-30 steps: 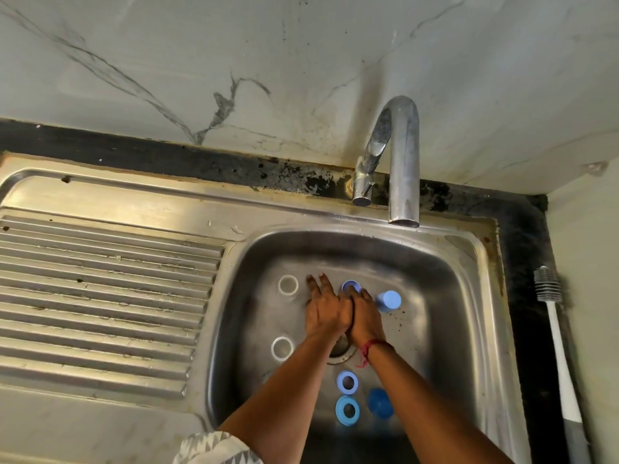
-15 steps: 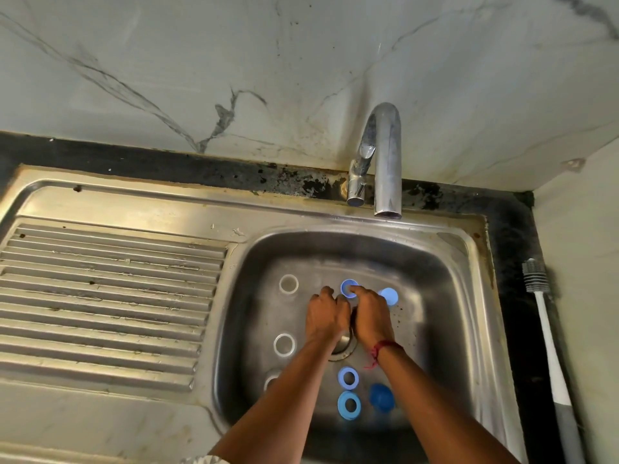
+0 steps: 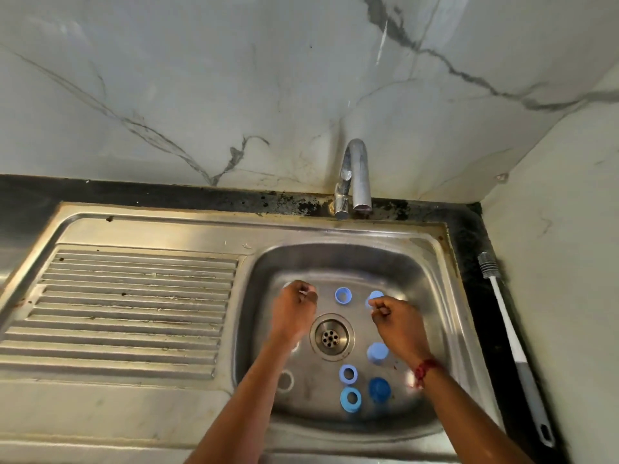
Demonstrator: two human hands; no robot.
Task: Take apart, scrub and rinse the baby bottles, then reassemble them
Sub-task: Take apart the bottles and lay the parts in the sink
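Steel sink (image 3: 254, 296) holds scattered blue collars (image 3: 350, 399) and caps (image 3: 379, 390).

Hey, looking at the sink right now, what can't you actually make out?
Head view only:
1. Whether the left hand holds anything: its curled fingers are motion-blurred.
2. Whether the right hand pinches the light blue cap: its fingers cover the contact.
3. The white ring near the front: partly hidden by the left forearm.
4. A pale smear by the right wrist: too blurred to name.
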